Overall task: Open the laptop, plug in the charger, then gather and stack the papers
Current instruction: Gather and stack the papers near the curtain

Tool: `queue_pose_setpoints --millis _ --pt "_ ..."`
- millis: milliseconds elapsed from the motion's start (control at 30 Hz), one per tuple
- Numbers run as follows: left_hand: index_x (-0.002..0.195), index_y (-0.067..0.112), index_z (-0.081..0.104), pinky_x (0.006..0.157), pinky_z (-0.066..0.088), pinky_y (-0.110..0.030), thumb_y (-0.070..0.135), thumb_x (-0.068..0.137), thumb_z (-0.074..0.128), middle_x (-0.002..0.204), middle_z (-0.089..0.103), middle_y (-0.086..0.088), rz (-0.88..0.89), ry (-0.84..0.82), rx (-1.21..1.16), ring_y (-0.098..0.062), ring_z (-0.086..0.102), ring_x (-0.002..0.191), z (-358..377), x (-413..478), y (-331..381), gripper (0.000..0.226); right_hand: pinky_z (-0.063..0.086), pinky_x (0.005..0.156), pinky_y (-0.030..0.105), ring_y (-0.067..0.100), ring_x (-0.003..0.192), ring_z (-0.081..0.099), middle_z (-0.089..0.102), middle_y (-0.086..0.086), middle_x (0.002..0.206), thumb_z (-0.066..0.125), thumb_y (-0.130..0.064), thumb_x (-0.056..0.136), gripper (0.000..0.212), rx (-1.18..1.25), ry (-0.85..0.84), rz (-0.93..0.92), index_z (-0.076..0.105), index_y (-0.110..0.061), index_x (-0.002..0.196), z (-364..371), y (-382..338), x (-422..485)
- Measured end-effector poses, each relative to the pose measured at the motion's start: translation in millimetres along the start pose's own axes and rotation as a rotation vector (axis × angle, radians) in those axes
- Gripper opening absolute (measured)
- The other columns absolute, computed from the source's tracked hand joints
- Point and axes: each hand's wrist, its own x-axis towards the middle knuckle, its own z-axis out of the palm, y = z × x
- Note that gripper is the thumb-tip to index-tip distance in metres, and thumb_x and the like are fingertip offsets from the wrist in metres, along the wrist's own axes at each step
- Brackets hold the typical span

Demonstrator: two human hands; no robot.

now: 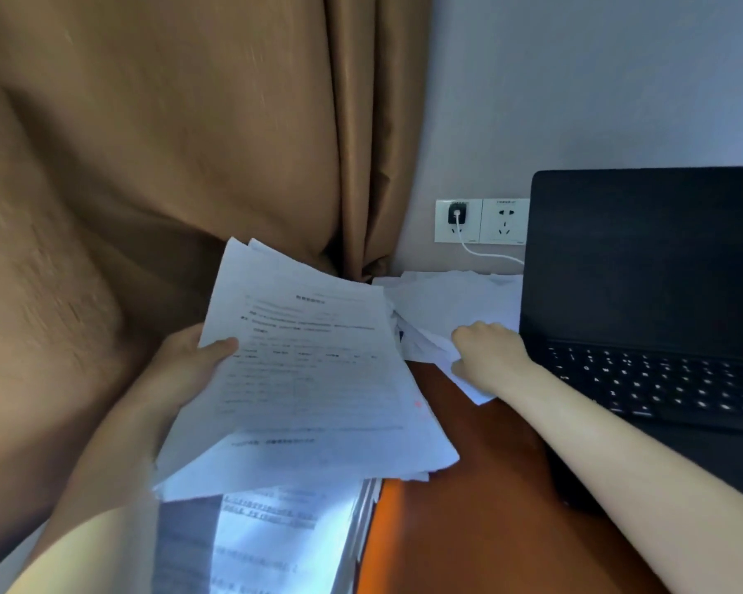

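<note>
My left hand (189, 362) grips a thick bundle of printed papers (314, 379), thumb on top, holding it tilted above the desk's left edge. My right hand (485, 349) grips the near edge of loose white sheets (451, 306) lying at the back of the desk beside the laptop. The black laptop (653, 293) stands open at the right, screen dark. A black charger (457, 214) sits in the left wall socket, and its white cable (485, 252) runs behind the laptop.
More printed sheets (275, 533) lie under the held bundle at the desk's near left. The orange-brown desk (468, 508) shows between my arms. A brown curtain (168, 165) hangs at the left. A free socket (505, 220) sits next to the charger.
</note>
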Motion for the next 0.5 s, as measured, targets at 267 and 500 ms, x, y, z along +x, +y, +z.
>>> queue_pose_setpoints --millis 267,500 --pt "0.085 0.006 0.063 0.059 0.043 -0.027 0.005 0.095 0.05 0.072 0.065 -0.007 -0.104 0.0 0.059 -0.026 0.06 0.068 5 2 1 0.017 0.037 0.062 0.029 0.022 0.085 0.047 0.046 -0.002 0.084 0.06 -0.053 0.08 0.039 0.093 -0.117 -0.003 0.043 -0.018 0.083 -13 6 -2" --pt "0.088 0.005 0.065 0.066 0.046 -0.033 0.013 0.094 0.05 0.086 0.068 -0.018 -0.14 -0.028 0.143 -0.034 0.064 0.077 3 1 -1 0.018 0.039 0.069 0.029 0.028 0.103 0.055 0.056 0.007 0.106 0.055 -0.005 0.088 0.017 -0.074 0.011 0.037 0.054 -0.007 0.105 -6 -2 5"
